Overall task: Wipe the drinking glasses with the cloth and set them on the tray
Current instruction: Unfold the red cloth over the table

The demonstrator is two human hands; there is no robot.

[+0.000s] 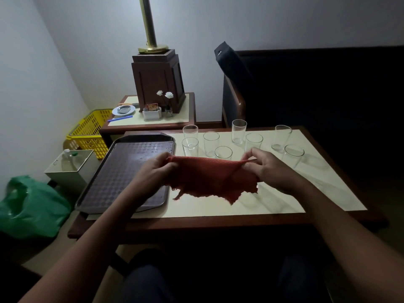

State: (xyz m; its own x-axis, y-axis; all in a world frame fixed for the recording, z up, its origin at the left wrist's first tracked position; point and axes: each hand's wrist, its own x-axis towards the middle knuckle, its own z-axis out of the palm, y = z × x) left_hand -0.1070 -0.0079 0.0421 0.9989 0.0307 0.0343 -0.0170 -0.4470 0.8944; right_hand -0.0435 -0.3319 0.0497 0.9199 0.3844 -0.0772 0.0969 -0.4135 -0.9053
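A red cloth [209,179] hangs stretched between both hands above the table's middle. My left hand [153,171] pinches its left top corner and my right hand [267,167] pinches its right top corner. Behind the cloth stand several clear drinking glasses [239,131] upright in a loose cluster on the cream tabletop [317,182]; one glass [223,152] is partly hidden by the cloth's upper edge. A dark brown patterned tray [122,169] lies on the table's left side with nothing on it.
A side table [153,121] behind holds a wooden lamp base [158,79], a small vase of flowers, a dish and a card holder. On the floor at left are a yellow basket [89,132], a white bin [70,167] and a green bag [32,206]. A dark chair [306,88] stands behind right.
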